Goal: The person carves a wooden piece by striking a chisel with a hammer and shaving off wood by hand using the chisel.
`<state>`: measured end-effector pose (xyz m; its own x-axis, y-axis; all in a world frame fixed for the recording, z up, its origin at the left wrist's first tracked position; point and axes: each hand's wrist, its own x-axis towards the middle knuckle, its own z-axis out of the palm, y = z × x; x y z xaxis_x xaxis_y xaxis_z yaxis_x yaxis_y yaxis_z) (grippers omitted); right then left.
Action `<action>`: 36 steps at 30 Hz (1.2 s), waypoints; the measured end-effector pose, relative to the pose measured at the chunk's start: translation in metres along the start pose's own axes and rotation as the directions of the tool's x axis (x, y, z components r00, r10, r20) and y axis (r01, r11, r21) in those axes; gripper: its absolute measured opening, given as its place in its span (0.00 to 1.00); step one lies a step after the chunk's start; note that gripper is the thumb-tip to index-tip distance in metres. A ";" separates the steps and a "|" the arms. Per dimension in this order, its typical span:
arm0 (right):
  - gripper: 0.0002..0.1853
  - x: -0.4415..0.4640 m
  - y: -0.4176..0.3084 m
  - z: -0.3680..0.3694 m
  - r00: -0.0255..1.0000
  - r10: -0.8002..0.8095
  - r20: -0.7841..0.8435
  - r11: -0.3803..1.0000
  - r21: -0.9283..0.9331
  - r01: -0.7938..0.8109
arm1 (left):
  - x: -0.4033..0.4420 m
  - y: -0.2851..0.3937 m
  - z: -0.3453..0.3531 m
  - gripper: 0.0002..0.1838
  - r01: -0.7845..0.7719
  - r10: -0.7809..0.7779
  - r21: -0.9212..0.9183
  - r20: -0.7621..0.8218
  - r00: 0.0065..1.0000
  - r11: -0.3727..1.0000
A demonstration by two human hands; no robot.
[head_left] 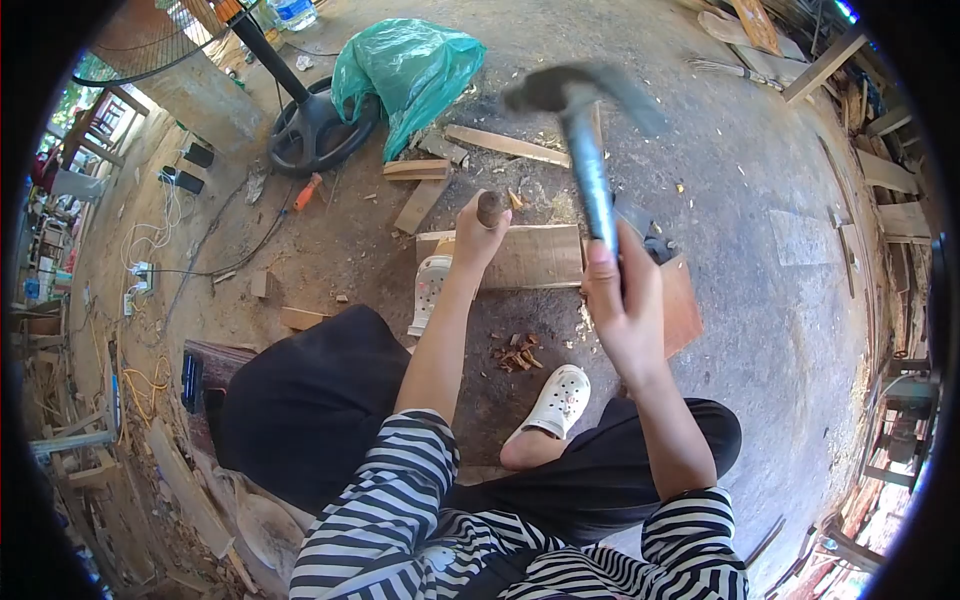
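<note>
My left hand [480,238] is wrapped round an upright tool with a round wooden handle [490,208]. Only the handle's butt shows; the tool's lower end is hidden by the fist. Below and beside this fist lies a wooden block [535,257] on the floor. My right hand [628,300] grips a hammer [588,165] by its shiny blue-silver handle. The hammer is raised, its head blurred by motion, apart from the wooden handle and to its right.
White clogs [560,400] are on my feet, with wood chips [517,353] between them. Offcuts [505,145], a green plastic bag [410,75], a fan base [318,130] and an orange-handled screwdriver [307,192] lie beyond. A reddish-brown board [683,310] lies at right; cables [160,235] run at left.
</note>
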<state>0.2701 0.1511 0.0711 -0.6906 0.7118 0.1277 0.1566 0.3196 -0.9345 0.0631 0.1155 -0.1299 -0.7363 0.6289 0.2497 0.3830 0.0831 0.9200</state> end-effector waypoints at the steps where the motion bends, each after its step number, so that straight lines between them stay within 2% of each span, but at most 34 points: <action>1: 0.16 -0.001 0.004 0.003 1.000 0.000 0.001 1.000 0.003 0.000 | 0.000 0.000 -0.001 0.10 0.000 0.000 0.003 0.000 1.000 1.000; 3: 0.14 -0.006 0.022 0.014 0.989 -0.136 -0.062 0.988 0.065 0.140 | 0.000 0.002 0.000 0.09 -0.040 0.040 0.022 -0.027 0.999 0.999; 4: 0.12 -0.011 0.037 0.021 0.984 -0.171 -0.046 0.981 -0.096 0.166 | 0.001 0.008 0.001 0.09 -0.048 0.049 0.021 -0.030 0.998 0.999; 5: 0.10 -0.014 0.049 0.025 0.994 -0.103 0.042 0.960 -0.259 0.110 | 0.001 0.013 0.002 0.08 -0.050 0.048 -0.053 -0.051 0.998 0.997; 7: 0.10 -0.015 0.057 0.033 0.990 -0.105 0.093 0.910 -0.392 0.134 | -0.002 0.011 0.004 0.08 -0.048 0.040 -0.130 -0.066 0.997 0.990; 8: 0.10 -0.009 0.059 0.027 0.988 -0.124 0.094 0.906 -0.395 0.151 | 0.006 0.010 0.006 0.08 -0.101 0.092 -0.124 -0.077 0.993 0.987; 9: 0.10 -0.009 0.038 0.019 0.992 -0.068 0.111 0.931 -0.350 0.102 | 0.002 0.004 0.006 0.07 -0.129 0.121 -0.116 -0.076 0.990 0.985; 11: 0.10 -0.008 0.006 0.007 0.991 -0.007 0.131 0.951 -0.305 0.047 | 0.002 0.008 0.001 0.07 -0.078 0.076 -0.066 -0.040 0.996 0.995; 13: 0.10 -0.009 -0.014 0.004 0.993 -0.119 0.012 0.985 -0.122 0.119 | 0.000 -0.001 0.002 0.07 -0.026 0.026 -0.011 -0.006 1.000 1.000; 15: 0.09 -0.012 0.000 0.013 0.982 -0.181 -0.049 0.981 -0.075 0.177 | 0.003 -0.007 0.004 0.07 -0.072 0.070 -0.041 -0.028 0.997 0.997; 17: 0.09 -0.021 0.036 0.030 0.987 -0.132 -0.092 0.978 -0.174 0.114 | 0.004 0.000 0.002 0.07 -0.064 0.064 -0.036 -0.020 0.998 0.997; 18: 0.09 -0.019 0.044 0.035 0.996 -0.090 0.008 0.938 -0.336 0.087 | 0.001 0.000 0.002 0.07 -0.051 0.051 -0.031 -0.011 0.999 0.998; 19: 0.09 -0.021 0.050 0.033 0.996 -0.086 0.008 0.937 -0.340 0.084 | -0.002 0.000 0.003 0.07 -0.048 0.047 -0.036 -0.009 0.999 0.998; 21: 0.10 -0.008 0.050 0.027 0.997 0.036 0.066 0.940 -0.341 -0.011 | 0.004 -0.001 0.003 0.07 -0.056 0.056 -0.064 -0.006 0.998 0.996; 23: 0.13 0.000 0.032 0.016 0.998 0.032 0.046 0.941 -0.339 -0.014 | 0.005 -0.001 0.003 0.07 -0.066 0.065 -0.039 -0.025 0.998 0.997; 25: 0.15 0.001 0.012 0.008 0.988 -0.146 -0.057 0.966 -0.223 0.130 | 0.002 -0.004 0.006 0.08 -0.061 0.060 -0.013 -0.041 0.997 0.998; 26: 0.17 0.000 0.000 0.006 0.996 -0.062 -0.059 0.991 -0.121 0.054 | 0.003 -0.005 0.005 0.08 -0.048 0.048 -0.011 -0.020 0.999 0.999; 29: 0.16 -0.006 0.015 0.019 0.994 -0.074 -0.079 0.995 -0.076 0.068 | 0.006 -0.008 0.003 0.07 -0.058 0.058 -0.005 -0.012 0.998 0.998; 30: 0.14 -0.011 0.037 0.025 0.999 -0.031 -0.026 0.969 -0.246 0.024 | 0.006 -0.007 0.005 0.07 -0.076 0.075 -0.012 -0.026 0.997 0.997; 31: 0.14 -0.011 0.050 0.031 0.999 -0.032 -0.028 0.968 -0.248 0.024 | 0.004 -0.002 0.005 0.07 -0.077 0.077 -0.015 -0.025 0.997 0.997; 33: 0.12 -0.004 0.064 0.037 0.996 -0.018 0.089 0.896 -0.441 0.056 | 0.004 0.013 0.002 0.08 0.091 -0.088 -0.118 0.034 0.996 0.989; 34: 0.10 0.002 0.048 0.032 0.996 0.006 0.090 0.900 -0.434 0.034 | 0.007 0.008 0.001 0.08 0.087 -0.084 -0.114 0.031 0.996 0.990; 36: 0.11 0.006 0.016 0.021 0.997 -0.020 0.072 0.935 -0.351 0.044 | 0.008 -0.005 0.006 0.08 -0.084 0.082 -0.080 -0.031 0.996 0.993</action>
<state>0.2536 0.1479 0.0502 -0.7426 0.6585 0.1225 0.3637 0.5499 -0.7519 0.0592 0.1251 -0.1341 -0.7198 0.6089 0.3333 0.3976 -0.0319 0.9170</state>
